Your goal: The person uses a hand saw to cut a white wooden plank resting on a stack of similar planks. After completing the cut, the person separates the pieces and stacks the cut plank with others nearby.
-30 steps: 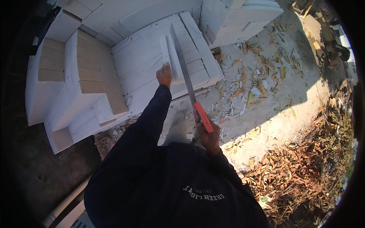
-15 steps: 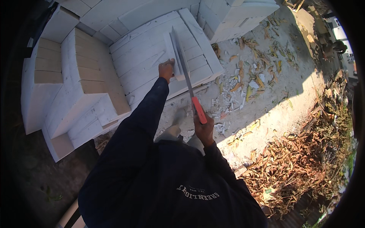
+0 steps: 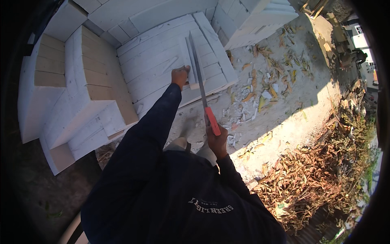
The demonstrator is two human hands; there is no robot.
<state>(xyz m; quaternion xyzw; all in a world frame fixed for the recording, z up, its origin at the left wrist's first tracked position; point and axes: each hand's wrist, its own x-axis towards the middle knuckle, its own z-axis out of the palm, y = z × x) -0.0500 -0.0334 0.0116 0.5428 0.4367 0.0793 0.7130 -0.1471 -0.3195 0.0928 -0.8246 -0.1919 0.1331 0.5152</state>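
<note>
My right hand is closed around the red handle of a handsaw, low in front of my body. Its long metal blade points away from me and lies along a narrow white block. This block rests on a low platform of white blocks. At the block's left side, my left hand is closed, with its fingers against the edge; the fingertips are partly hidden. How deep the blade sits in the block I cannot tell.
Stepped stacks of white blocks stand on the left. Another block stack rises at the far right of the platform. White chips and leaves litter the ground. A heap of dry leaves lies at the lower right.
The view has shifted slightly. The saw's handle and my right hand appear a little lower, with the blade still along the block. My left hand stays at the block's edge.
</note>
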